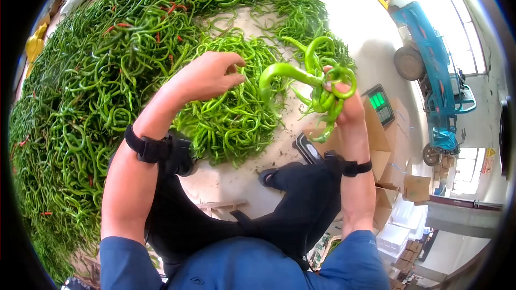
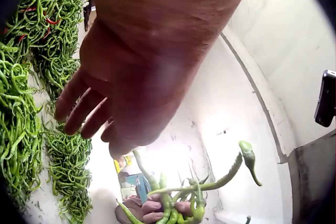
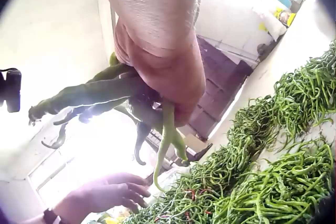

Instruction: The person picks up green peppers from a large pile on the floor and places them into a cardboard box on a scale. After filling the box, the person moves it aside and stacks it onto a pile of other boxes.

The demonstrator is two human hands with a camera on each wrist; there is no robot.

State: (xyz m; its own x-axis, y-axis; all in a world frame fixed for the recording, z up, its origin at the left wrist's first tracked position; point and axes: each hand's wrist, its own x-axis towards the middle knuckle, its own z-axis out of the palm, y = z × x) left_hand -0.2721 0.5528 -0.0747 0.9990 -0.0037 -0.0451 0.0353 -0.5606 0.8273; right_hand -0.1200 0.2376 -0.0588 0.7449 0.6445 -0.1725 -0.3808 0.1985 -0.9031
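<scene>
My right hand [image 1: 350,104] grips a bunch of long, curled green chili peppers [image 1: 283,70] up in the air. Their curved tips stick out on several sides of the fist, and the right wrist view shows more of these peppers [image 3: 92,94] fanning out from under the palm. Over a bright green heap of chili peppers [image 1: 231,129], my left hand [image 1: 212,77] hangs with its fingers loosely bent and nothing in them. In the left wrist view the fingers [image 2: 79,108] of that hand are spread a little apart.
A far larger pile of darker green peppers [image 1: 70,113], with a few red ones, curves round the left and back. To the right are a scale display [image 1: 380,104], cardboard boxes [image 1: 416,188] and a blue cart [image 1: 430,59]. My shoe [image 1: 267,177] stands close to the bright heap.
</scene>
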